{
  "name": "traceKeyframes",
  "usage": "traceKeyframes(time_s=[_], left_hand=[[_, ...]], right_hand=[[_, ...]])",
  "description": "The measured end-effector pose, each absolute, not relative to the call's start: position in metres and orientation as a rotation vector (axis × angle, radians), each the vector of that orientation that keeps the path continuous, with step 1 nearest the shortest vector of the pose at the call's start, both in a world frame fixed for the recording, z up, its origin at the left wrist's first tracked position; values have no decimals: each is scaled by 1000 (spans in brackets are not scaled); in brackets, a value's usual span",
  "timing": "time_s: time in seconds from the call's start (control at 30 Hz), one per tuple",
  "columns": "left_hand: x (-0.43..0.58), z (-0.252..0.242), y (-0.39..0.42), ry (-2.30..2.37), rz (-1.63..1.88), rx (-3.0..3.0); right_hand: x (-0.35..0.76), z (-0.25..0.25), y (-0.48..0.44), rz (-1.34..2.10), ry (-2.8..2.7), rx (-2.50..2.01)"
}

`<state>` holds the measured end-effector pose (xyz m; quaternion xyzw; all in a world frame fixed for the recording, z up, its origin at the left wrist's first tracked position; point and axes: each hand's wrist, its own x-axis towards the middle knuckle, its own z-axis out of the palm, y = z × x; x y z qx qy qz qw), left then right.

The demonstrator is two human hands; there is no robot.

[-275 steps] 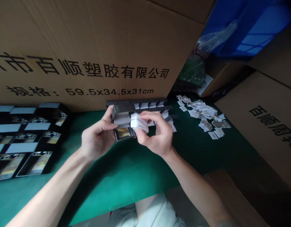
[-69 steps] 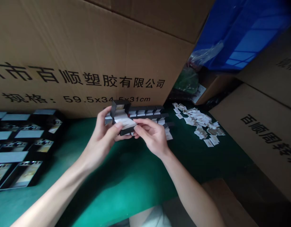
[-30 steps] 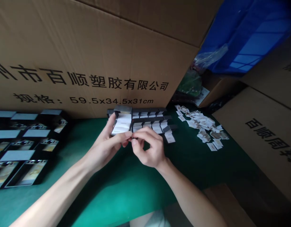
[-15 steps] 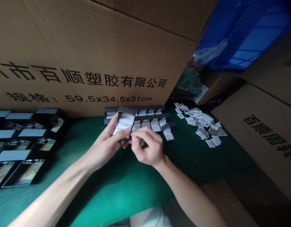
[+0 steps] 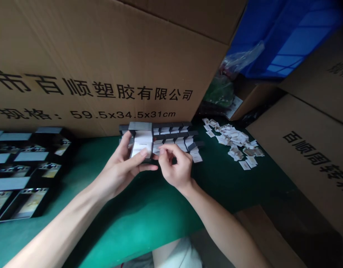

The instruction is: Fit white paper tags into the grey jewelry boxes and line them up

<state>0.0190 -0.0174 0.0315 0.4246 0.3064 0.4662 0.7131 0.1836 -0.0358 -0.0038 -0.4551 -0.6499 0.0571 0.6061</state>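
Note:
My left hand (image 5: 123, 162) is wrapped round a small dark jewelry box (image 5: 143, 136), its lid raised and its white lining towards me. The thumb presses on the lower front of the lining. Just right of the box is my right hand (image 5: 176, 165), thumb and forefinger pinched together; whether anything is between them I cannot make out. Behind both hands stand rows of similar small open boxes (image 5: 180, 142) with white insides. To their right lies a loose pile of small white inserts (image 5: 232, 137).
Larger black boxes (image 5: 19, 183) with raised lids stand in rows at the left of the green table (image 5: 127, 223). A big printed carton (image 5: 104, 56) walls off the back. Another carton (image 5: 308, 149) is on the right, and blue crates (image 5: 283, 41) are at the back right.
The jewelry box has turned more upright and squarely towards me. My right hand has come off its lower edge and moved slightly right. The left fingers beneath the box have stretched out.

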Motion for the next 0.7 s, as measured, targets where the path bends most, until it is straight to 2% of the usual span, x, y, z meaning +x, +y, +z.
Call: traceKeyframes(time_s=[0.7], left_hand=[[20, 29, -13, 779, 1261, 988]], right_hand=[[186, -16, -27, 309, -1796, -1082]])
